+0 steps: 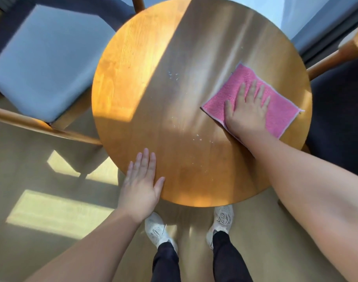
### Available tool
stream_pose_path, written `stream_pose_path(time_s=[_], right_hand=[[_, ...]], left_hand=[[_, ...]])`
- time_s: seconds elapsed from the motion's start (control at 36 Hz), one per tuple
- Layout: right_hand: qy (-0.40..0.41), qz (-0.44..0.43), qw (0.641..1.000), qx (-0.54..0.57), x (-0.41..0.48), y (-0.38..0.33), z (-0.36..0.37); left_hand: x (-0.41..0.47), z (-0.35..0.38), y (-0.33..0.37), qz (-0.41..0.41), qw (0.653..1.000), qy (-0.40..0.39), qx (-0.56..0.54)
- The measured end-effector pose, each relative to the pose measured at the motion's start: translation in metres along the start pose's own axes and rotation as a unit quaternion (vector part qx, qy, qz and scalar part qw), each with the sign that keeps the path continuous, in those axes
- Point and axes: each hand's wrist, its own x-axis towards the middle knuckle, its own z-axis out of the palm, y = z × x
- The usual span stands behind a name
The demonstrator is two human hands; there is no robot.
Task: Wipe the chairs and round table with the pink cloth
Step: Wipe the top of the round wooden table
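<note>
Wiping suits a flat palm: right hand (pixel 247 110) presses spread fingers on the pink cloth (pixel 253 100) at the round table (pixel 153 102) right edge. Left hand (pixel 141 184) lies open, steadying. Sweep leftward through what look like crumbs (pixel 173 75).

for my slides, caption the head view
Right hand presses pink cloth on round table; left hand steadies its edge.
</note>
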Motion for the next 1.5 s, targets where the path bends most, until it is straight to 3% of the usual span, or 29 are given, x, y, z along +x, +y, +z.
stream_pose_path(time_s=[0.36,0.58,0.64,0.72,0.81,0.92,1.0,1.08,1.25,1.5], right_hand=[[-0.067,-0.149,0.986,-0.017,-0.130,-0.027,0.030],[-0.139,-0.257,0.954,-0.060,-0.189,-0.022,0.032],[-0.135,-0.209,0.968,-0.036,-0.197,-0.024,0.026],[-0.092,0.001,0.995,0.036,-0.209,-0.044,0.020],[-0.090,0.153,0.980,0.088,-0.212,-0.078,0.024],[-0.079,0.253,0.955,0.135,-0.194,-0.100,0.032],[-0.057,0.274,0.949,0.144,-0.180,-0.098,0.038],[-0.037,0.232,0.965,0.118,-0.165,-0.083,0.040],[-0.020,0.046,0.997,0.051,-0.105,-0.038,0.019],[-0.064,-0.203,0.976,-0.033,0.007,-0.020,-0.017]], left_hand=[[0.003,-0.008,-0.011,0.042,0.999,-0.004,-0.019],[0.007,-0.027,-0.027,0.104,0.994,-0.024,-0.001],[0.006,-0.031,-0.031,0.120,0.993,-0.019,0.006],[0.004,-0.036,-0.034,0.112,0.994,0.005,0.010],[0.006,-0.038,-0.040,0.079,0.997,0.021,0.018],[0.011,-0.038,-0.054,0.066,0.998,0.009,0.009],[0.014,-0.038,-0.059,0.078,0.997,-0.010,-0.016],[0.017,-0.039,-0.060,0.077,0.996,-0.009,-0.038],[0.017,-0.038,-0.060,0.074,0.996,-0.014,-0.053],[0.020,-0.036,-0.058,0.053,0.997,0.001,-0.064]])
